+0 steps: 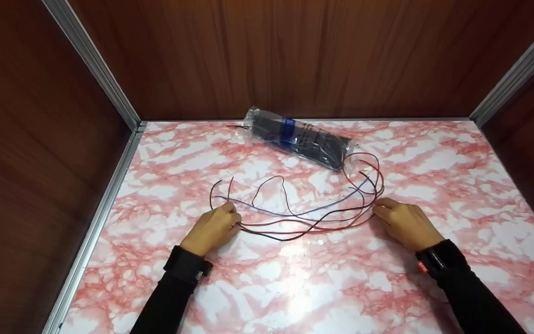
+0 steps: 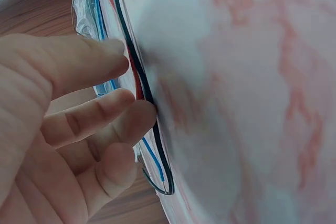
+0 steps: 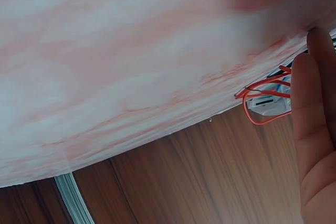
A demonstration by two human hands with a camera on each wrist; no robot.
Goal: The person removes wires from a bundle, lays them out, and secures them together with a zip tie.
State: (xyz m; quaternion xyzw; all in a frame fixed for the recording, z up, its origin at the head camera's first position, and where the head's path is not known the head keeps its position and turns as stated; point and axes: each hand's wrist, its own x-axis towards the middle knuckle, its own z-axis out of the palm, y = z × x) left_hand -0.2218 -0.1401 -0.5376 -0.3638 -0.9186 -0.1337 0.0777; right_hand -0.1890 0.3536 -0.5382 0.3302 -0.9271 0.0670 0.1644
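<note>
Several thin red wires, black wires and a blue wire lie in a loose bundle across the marbled tabletop. At the bundle's left end, my left hand holds red and black strands with curled thumb and fingers; free ends stick out beyond it. The left wrist view shows the fingertips right at a black strand. My right hand is at the right end, fingertips against the wires beside the red loops. In the right wrist view its fingers hide most of the strands.
A clear plastic bag with a dark bundle and a blue band lies behind the wires. Brown wood-grain panels enclose the back and both sides, joined by metal corner strips.
</note>
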